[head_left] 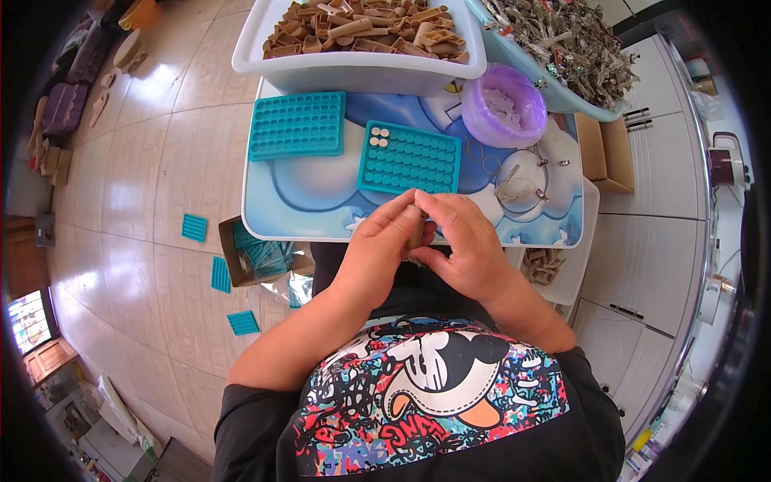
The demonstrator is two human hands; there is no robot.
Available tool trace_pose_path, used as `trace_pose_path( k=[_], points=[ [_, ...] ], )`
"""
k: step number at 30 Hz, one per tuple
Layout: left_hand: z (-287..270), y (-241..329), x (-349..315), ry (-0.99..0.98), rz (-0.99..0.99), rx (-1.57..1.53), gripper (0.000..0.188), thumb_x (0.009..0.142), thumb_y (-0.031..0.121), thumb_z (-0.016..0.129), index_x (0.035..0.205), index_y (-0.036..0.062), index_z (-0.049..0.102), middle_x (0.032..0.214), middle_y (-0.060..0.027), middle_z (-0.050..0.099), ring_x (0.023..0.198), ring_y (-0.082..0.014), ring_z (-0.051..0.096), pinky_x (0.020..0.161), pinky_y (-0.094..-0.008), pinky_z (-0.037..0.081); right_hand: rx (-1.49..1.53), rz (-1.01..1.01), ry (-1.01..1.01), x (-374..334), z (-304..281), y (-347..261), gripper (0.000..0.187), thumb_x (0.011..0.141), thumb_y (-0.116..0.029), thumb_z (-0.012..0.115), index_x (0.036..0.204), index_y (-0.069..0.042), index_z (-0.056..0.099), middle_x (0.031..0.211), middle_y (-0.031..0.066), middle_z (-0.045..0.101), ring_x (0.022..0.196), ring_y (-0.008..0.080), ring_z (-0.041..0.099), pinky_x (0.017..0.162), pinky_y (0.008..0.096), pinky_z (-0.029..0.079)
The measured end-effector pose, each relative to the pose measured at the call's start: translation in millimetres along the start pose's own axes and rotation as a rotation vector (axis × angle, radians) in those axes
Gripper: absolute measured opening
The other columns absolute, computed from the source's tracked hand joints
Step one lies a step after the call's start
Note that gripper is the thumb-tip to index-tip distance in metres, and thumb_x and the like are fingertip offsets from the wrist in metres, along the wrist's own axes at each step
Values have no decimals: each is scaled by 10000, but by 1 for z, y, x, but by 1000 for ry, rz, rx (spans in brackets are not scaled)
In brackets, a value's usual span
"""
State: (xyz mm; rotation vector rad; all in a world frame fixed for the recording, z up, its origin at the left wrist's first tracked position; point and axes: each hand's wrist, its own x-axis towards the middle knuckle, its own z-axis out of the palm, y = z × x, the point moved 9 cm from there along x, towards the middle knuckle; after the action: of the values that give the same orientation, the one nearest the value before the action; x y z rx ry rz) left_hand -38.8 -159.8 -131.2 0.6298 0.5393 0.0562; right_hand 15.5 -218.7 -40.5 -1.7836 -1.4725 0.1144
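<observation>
My left hand (377,245) and my right hand (467,243) meet in front of my body, just off the table's near edge. Between their closed fingers is a small brown curved piece (415,230), mostly covered by the fingers. Its colour matches the brown pieces (353,30) heaped in the white bin (361,71). Just beyond my hands lies a teal tray (424,167) with rows of round hollows. Several small whitish discs (379,138) sit in its far left corner.
A teal tray stack (297,128) lies to the left, a purple basin (486,124) of pale pieces to the right. Behind is a light-blue tub (586,100) of grey stringy bundles. Metal rings (514,207) lie on the table. A cardboard box (233,261) and teal trays (242,323) are on the floor.
</observation>
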Motion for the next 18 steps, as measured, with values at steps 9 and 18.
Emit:
trace_pose_path(
  k=[9,18],
  points=[
    [-1,9,-3,9,177,369,604,865,-38,570,1394,-33,281,1144,-135,573,1011,-174,577,852,-285,480,179,202,49,-3,-14,23,455,756,-165,718,1158,-10,573,1055,148,571,940,299,574,813,354,461],
    [26,43,-20,-104,311,1124,604,789,76,688,1314,13,395,917,-128,644,709,-182,606,655,-294,474,705,460,67,-33,-1,63,273,827,-156,685,1049,-16,610,951,36,583,837,112,530,739,249,436]
  ],
)
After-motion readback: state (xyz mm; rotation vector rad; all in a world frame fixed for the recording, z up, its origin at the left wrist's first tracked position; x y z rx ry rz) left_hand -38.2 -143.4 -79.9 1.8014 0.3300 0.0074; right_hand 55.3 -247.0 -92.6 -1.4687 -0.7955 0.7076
